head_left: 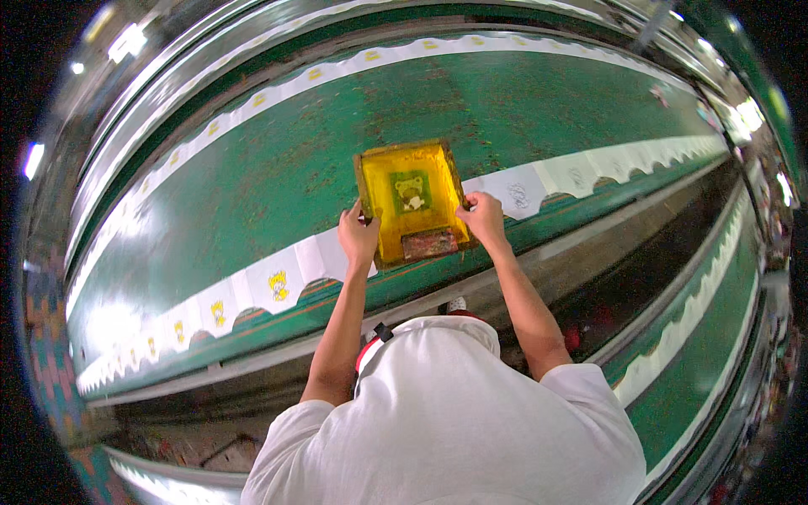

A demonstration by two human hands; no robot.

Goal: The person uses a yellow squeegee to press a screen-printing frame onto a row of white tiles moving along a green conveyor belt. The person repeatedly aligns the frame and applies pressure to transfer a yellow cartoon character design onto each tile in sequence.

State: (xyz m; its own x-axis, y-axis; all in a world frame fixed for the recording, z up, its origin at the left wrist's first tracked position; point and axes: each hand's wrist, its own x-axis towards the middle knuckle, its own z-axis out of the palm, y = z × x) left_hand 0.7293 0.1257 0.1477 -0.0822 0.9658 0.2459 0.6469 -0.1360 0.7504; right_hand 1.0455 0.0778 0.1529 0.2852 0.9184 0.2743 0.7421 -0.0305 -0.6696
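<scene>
- The table, green and long, spans the view, its near edge running just in front of the person; its surface is specked with dark stains.
- The far strip, white panels with small yellow marks, follows the table's far edge; the near strip, white with a scalloped border, follows the near edge.
- The frame is at the middle of the table's near edge, across the near strip and hiding part of it; I cannot tell whether it rests flat or is held just above; either way, it seems best handled level and square to that edge.
- The left hand is closed around the frame's left side, thumb and fingers bent in a grip, near its lower corner; the right hand pinches the right side between thumb and fingers, a little higher; equal pressure from both should stop the frame twisting, and a straight, even set-down or lift would guard against smears.
- The mesh, yellow, fills the frame; fingertips are best left on the wood, off the mesh.
- The block, reddish-brown, lies inside at the frame's near end; any tilt could make it slide, so gentle movement seems wise.
- The motif, bear-like, sits mid-mesh; yellow prints show on panels toward the table's left end, grey outlines toward its right; lining the motif up with the panel beneath looks like the point needing most care.
</scene>
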